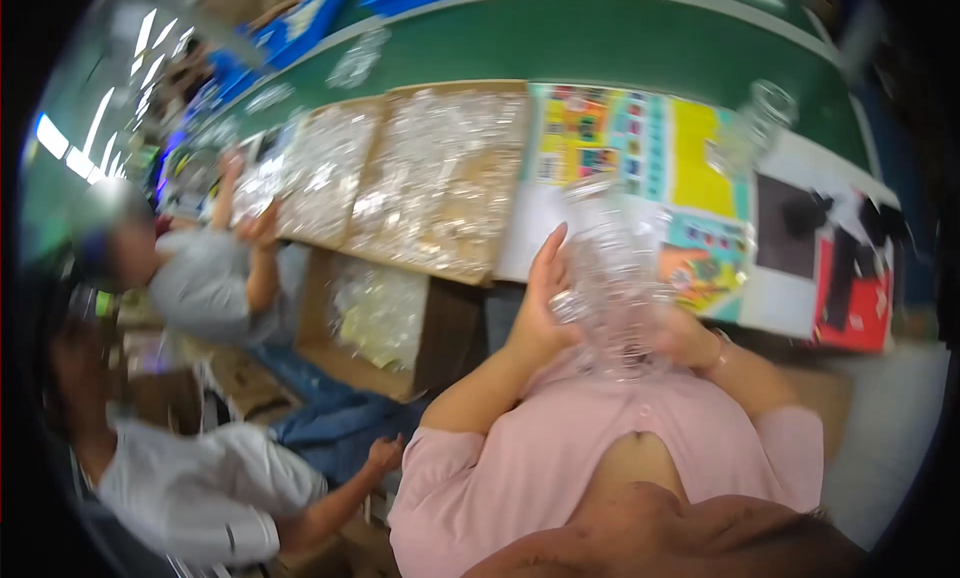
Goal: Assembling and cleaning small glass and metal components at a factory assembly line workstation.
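Before your pink-shirted chest [560,423], left hand [545,313] spread beside clear, ribbed plastic pieces [612,273]; right hand [690,336] blurred, grip unclear. Uneven squeeze could spill pieces.

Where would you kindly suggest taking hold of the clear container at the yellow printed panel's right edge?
Its middle, probably: approach the clear container from the near side with the right hand, if free, thumb and fingers on opposite walls. Its long, rounded body suits a wrap; whether it stands or lies is unclear.

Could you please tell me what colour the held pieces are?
The held pieces are clear and colourless, in the head view.
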`<move>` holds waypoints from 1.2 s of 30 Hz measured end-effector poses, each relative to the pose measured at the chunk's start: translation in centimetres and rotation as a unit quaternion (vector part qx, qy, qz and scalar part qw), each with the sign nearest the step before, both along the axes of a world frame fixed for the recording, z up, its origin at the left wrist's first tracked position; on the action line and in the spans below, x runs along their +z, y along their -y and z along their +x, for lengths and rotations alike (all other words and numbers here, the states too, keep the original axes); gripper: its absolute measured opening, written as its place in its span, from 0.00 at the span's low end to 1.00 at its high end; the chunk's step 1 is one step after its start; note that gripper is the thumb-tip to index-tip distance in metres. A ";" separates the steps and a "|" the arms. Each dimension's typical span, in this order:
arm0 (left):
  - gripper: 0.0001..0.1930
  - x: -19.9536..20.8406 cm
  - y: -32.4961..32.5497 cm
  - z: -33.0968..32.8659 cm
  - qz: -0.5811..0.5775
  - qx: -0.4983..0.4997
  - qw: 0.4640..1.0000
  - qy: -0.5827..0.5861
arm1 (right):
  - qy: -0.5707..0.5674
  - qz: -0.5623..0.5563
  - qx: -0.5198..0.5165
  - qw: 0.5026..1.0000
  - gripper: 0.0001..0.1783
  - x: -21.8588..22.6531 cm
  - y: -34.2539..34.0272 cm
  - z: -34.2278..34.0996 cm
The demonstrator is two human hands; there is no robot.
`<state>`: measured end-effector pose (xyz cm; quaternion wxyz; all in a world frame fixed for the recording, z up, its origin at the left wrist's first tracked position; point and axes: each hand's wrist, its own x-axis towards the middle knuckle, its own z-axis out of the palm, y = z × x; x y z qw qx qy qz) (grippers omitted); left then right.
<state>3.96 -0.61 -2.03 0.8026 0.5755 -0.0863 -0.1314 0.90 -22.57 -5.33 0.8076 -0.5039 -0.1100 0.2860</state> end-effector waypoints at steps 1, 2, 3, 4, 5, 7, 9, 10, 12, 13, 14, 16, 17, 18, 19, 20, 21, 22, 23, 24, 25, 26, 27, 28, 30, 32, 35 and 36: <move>0.52 -1.1 -0.3 -0.5 -0.131 -0.070 0.984 -0.094 | 0.016 -0.008 0.011 1.000 0.42 0.0 -0.3 -0.4; 0.52 -2.2 -0.4 -0.4 -0.135 -0.097 0.981 -0.102 | 0.036 -0.016 0.029 0.999 0.40 0.1 -1.3 0.0; 0.49 -3.3 -0.6 -0.3 -0.173 -0.113 0.970 -0.126 | 0.056 -0.022 0.056 0.997 0.38 0.2 -2.2 0.6; 0.47 -3.9 -0.6 -0.1 -0.208 -0.128 0.958 -0.150 | 0.076 -0.028 0.084 0.993 0.37 0.2 -2.1 1.3; 0.43 -3.9 -1.1 -0.2 -0.232 -0.095 0.955 -0.161 | 0.105 -0.226 0.142 0.958 0.31 2.1 -0.9 2.2; 0.43 -2.9 -1.0 0.1 -0.222 -0.057 0.959 -0.166 | 0.212 -0.326 0.026 0.921 0.27 2.0 0.5 2.7; 0.41 -2.6 -1.6 0.5 -0.197 -0.003 0.968 -0.156 | 0.385 -0.446 -0.147 0.794 0.24 1.8 1.9 4.0; 0.41 -2.5 -1.7 0.6 -0.197 -0.003 0.968 -0.155 | 0.445 -0.476 -0.212 0.729 0.25 1.8 2.6 4.9; 0.42 -2.1 -1.7 0.7 -0.176 -0.001 0.975 -0.138 | 0.461 -0.489 -0.205 0.712 0.24 1.7 3.4 6.7; 0.42 -2.0 -1.7 0.7 -0.174 0.000 0.975 -0.137 | 0.479 -0.499 -0.197 0.695 0.23 1.5 3.8 7.7; 0.42 -1.8 -1.6 0.6 -0.158 0.004 0.979 -0.132 | 0.479 -0.500 -0.197 0.694 0.23 1.1 4.1 8.6; 0.42 -1.5 -1.4 0.6 -0.141 0.004 0.982 -0.128 | 0.470 -0.492 -0.084 0.728 0.21 0.2 5.1 9.7; 0.42 -1.3 -1.4 0.7 -0.095 0.009 0.990 -0.101 | 0.451 -0.466 -0.076 0.757 0.17 0.0 5.3 10.3; 0.42 -1.1 -1.3 0.8 -0.049 0.013 0.996 -0.074 | 0.450 -0.466 -0.076 0.757 0.17 0.1 5.3 10.2; 0.42 -0.7 -1.3 1.0 -0.049 0.011 0.996 -0.075 | 0.409 -0.465 -0.064 0.783 0.16 0.5 5.3 10.0; 0.41 -0.2 -1.3 1.2 -0.010 0.002 0.999 -0.049 | 0.365 -0.464 -0.050 0.806 0.15 0.9 5.3 9.7; 0.41 0.2 -1.2 1.4 0.028 -0.006 0.999 -0.024 | 0.362 -0.466 -0.051 0.806 0.15 1.7 5.3 9.3; 0.41 0.4 -1.0 1.6 0.026 -0.009 0.999 -0.026 | 0.355 -0.439 -0.047 0.824 0.15 2.7 5.1 8.8; 0.41 0.8 -0.8 1.6 0.030 -0.026 0.999 -0.016 | 0.348 -0.410 -0.043 0.842 0.15 3.5 4.9 8.1; 0.41 1.1 -0.6 1.6 0.034 -0.045 0.998 -0.006 | 0.345 -0.412 -0.045 0.842 0.15 4.0 4.5 7.4; 0.41 1.5 -0.3 1.5 0.034 -0.048 0.998 -0.008 | 0.330 -0.344 -0.062 0.877 0.15 4.3 4.2 6.7; 0.41 2.0 0.0 1.3 0.035 -0.066 0.997 0.007 | 0.314 -0.274 -0.079 0.906 0.14 4.6 3.9 6.2; 0.41 2.4 0.2 1.2 0.036 -0.084 0.996 0.023 | 0.308 -0.280 -0.064 0.907 0.15 5.2 4.0 5.8; 0.41 2.6 0.3 1.1 0.036 -0.084 0.996 0.022 | 0.307 -0.280 -0.065 0.907 0.15 5.2 3.9 5.5; 0.41 2.8 0.6 1.0 0.058 -0.108 0.991 0.045 | 0.314 -0.263 -0.060 0.910 0.17 5.2 4.1 4.8; 0.41 2.8 0.7 0.7 0.050 -0.106 0.992 0.039 | 0.316 -0.243 -0.079 0.914 0.18 4.9 3.8 4.2; 0.41 2.9 0.7 0.3 0.037 -0.104 0.994 0.026 | 0.315 -0.230 -0.094 0.916 0.19 5.0 3.6 3.8; 0.41 2.9 0.7 0.3 0.031 -0.105 0.994 0.021 | 0.313 -0.236 -0.090 0.916 0.19 5.2 3.5 3.8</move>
